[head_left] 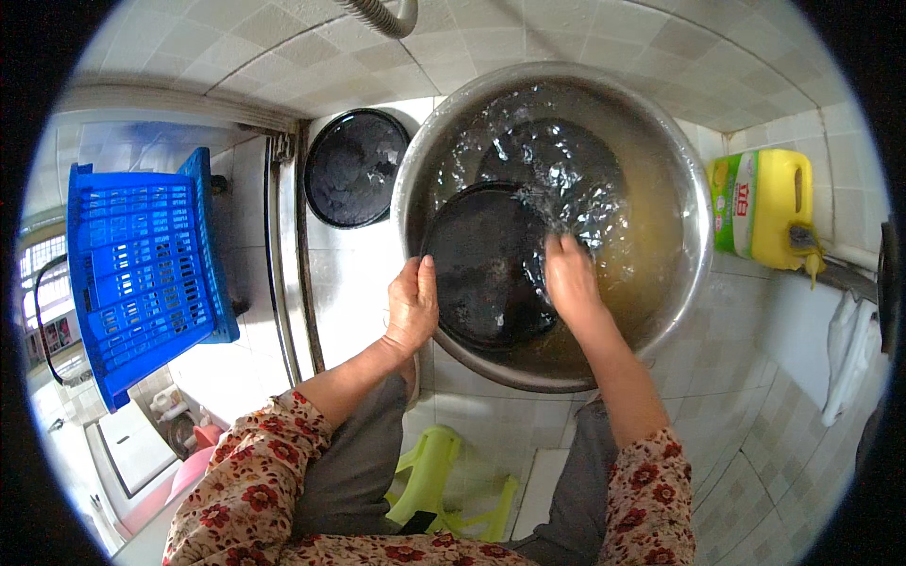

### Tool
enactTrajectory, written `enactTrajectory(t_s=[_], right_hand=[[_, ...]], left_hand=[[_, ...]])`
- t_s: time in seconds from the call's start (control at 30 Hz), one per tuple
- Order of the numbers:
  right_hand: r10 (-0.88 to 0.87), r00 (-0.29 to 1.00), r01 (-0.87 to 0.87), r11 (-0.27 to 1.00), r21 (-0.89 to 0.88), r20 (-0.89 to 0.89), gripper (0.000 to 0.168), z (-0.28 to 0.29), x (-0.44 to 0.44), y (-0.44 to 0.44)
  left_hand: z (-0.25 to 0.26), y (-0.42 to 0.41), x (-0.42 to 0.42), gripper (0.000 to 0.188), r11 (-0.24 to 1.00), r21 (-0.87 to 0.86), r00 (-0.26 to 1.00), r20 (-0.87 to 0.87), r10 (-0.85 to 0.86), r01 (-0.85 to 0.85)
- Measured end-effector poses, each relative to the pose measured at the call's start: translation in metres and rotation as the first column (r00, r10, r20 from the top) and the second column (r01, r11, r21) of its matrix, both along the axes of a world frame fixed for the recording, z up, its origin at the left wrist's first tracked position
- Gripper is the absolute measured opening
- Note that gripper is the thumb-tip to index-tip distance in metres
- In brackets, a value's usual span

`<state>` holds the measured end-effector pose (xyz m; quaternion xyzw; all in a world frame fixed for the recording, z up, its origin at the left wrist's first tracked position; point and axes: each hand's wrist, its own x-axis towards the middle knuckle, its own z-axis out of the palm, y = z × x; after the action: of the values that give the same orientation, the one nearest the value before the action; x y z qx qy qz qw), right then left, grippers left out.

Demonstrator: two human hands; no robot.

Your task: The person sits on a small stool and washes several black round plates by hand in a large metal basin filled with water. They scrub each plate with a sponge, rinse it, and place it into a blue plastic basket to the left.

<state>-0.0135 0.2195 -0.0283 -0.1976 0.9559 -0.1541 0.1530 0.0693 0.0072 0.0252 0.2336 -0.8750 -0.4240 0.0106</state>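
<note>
A large round metal basin (679, 297) holds murky brownish water with a rippling surface. My left hand (414, 301) grips the left rim of a round black tray (488, 262), which tilts in the water at the basin's near left side. Over the tray's right edge is my right hand (568, 272), blurred and curled; whether it holds anything cannot be told. Behind the tray, a dark round shape (566, 152) shows under the water. Another round black tray (357, 168), wet inside, lies on the white floor left of the basin.
A yellow plastic jug (775, 209) stands right of the basin by the tiled wall. On the left are a door frame (290, 247) and a blue plastic basket (145, 262). A green plastic stool (425, 481) is below me. A ribbed hose (382, 18) hangs at the top.
</note>
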Motion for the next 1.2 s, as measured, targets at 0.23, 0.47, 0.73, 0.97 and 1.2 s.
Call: enactTrajectory(t_s=[0.23,0.47,0.73,0.97,1.2], right_hand=[[0.193,0.967,-0.233,0.932,-0.277,-0.165,0.006,0.031,0.076,-0.014],[0.346,0.938,-0.299,0.831,-0.469,0.015,0.007,0.063,0.079,-0.049],[0.246,0.944,-0.270,0.959,-0.087,-0.219,0.010,0.014,0.057,0.044],[-0.091,0.983,0.047,0.965,-0.259,-0.162,0.006,-0.010,0.081,0.003],[0.149,0.959,-0.225,0.916,-0.332,-0.241,0.032,0.042,0.021,-0.079]], left_hand=[[0.003,0.001,-0.002,0.033,0.999,-0.044,1.000,-0.006,-0.011,0.011],[0.004,0.005,-0.008,0.032,0.996,-0.081,0.998,0.065,-0.026,0.032],[0.004,0.006,-0.009,0.028,0.990,-0.106,0.995,0.022,-0.093,0.095],[0.006,0.006,-0.012,0.032,0.991,-0.094,0.995,0.048,-0.088,0.092],[0.005,0.003,-0.011,0.027,0.995,-0.087,0.995,0.086,-0.040,0.047]])
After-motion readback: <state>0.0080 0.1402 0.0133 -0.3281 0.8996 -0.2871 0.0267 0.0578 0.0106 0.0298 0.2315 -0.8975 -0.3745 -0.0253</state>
